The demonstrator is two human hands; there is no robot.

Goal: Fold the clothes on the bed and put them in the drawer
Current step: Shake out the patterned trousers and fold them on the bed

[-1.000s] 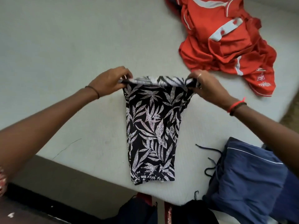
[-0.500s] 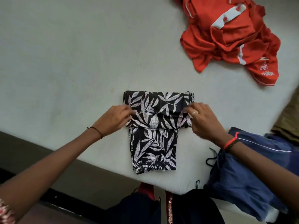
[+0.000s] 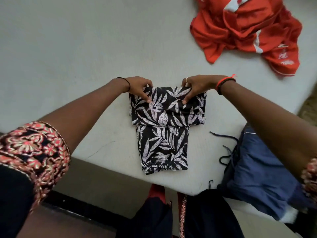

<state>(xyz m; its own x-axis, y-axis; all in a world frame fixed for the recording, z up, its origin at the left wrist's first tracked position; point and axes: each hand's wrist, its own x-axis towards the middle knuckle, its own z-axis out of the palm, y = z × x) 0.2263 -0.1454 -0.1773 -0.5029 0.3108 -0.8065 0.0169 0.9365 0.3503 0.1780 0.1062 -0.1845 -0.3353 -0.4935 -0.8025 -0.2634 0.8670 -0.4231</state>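
Two bare hands work one garment on the bed. At the far left an embroidered sleeve fills the near corner. The left grip sits at the far left corner of the leaf-print garment, fingers curled over the far edge with the tips down on the print; the thumb is hidden, so it reads as a narrow pinch on cloth. The garment lies flat near the bed's near edge, with a wider band doubled over the top and a narrower layer showing below it down to a gathered hem. The right grip mirrors the left at the far right corner, fingers curled onto the same fold, a ring and a red wrist thread visible. Further right, a red garment lies crumpled and unfolded, well apart at the far side. A blue garment sits by the near right edge, just beside the leaf print, with its dark drawstring trailing loose. Judged step: mid-fold on the leaf-print piece, one fold laid and the bundle not yet compact. The next move likely calls for both grips to lift the far fold together and bring it evenly toward the hem, corners matched, then a flat press. No drawer is in view; red piece remains to fold, blue unclear.
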